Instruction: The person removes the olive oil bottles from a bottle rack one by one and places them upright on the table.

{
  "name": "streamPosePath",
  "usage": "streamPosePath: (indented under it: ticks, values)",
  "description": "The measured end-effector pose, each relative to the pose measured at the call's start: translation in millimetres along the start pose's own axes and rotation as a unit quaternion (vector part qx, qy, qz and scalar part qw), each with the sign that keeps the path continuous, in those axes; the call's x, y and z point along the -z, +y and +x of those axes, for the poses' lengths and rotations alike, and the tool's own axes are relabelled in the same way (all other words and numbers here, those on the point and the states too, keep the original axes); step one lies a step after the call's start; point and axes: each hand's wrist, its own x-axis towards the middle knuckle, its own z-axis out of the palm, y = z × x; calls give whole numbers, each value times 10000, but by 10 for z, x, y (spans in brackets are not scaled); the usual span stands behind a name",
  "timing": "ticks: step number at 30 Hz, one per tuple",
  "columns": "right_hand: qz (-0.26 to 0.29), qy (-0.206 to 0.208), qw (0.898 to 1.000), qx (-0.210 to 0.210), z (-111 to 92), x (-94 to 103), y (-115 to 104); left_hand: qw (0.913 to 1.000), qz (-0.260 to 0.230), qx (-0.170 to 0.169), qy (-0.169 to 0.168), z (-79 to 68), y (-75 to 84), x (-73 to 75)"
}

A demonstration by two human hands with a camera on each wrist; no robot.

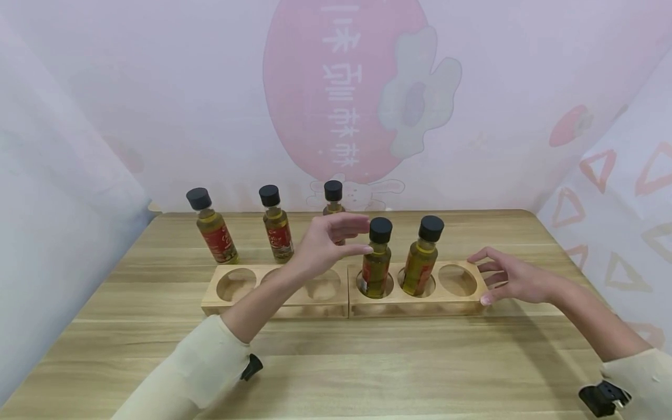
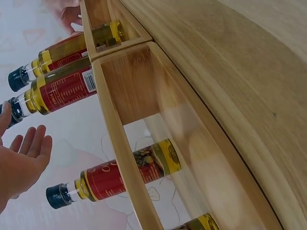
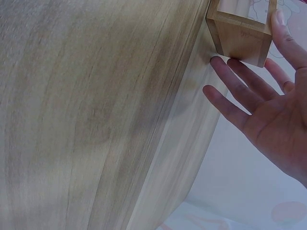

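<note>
Two bottles of olive oil with black caps and red labels stand in the right wooden rack (image 1: 420,307): one bottle (image 1: 375,271) in its left hole, another bottle (image 1: 420,268) in the middle hole. My left hand (image 1: 328,242) is beside the left bottle's cap, fingers extended and thumb close to the neck; in the left wrist view the palm is spread with nothing gripped. At the rack's right end, my right hand (image 1: 517,280) has its fingers and thumb spread around the end corners. The right wrist view shows those fingers (image 3: 235,81) loosely extended by the end face.
A second wooden rack (image 1: 210,303) adjoins on the left, partly covered by my left forearm. Behind it stand three more oil bottles: one at left (image 1: 217,236), one in the middle (image 1: 278,233), and one (image 1: 333,195) partly hidden by my left hand. A printed curtain hangs behind the table.
</note>
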Motion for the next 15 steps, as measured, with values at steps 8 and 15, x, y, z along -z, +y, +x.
streamPosePath:
  ticks: [8,15]
  values:
    - [-57,33,10000,21,-6,-1,18,9998,-220,29,-12,57,31,-89]
    - [-97,89,9998,150,1,-9,23,9988,-459,-132,-64,91,54,-156]
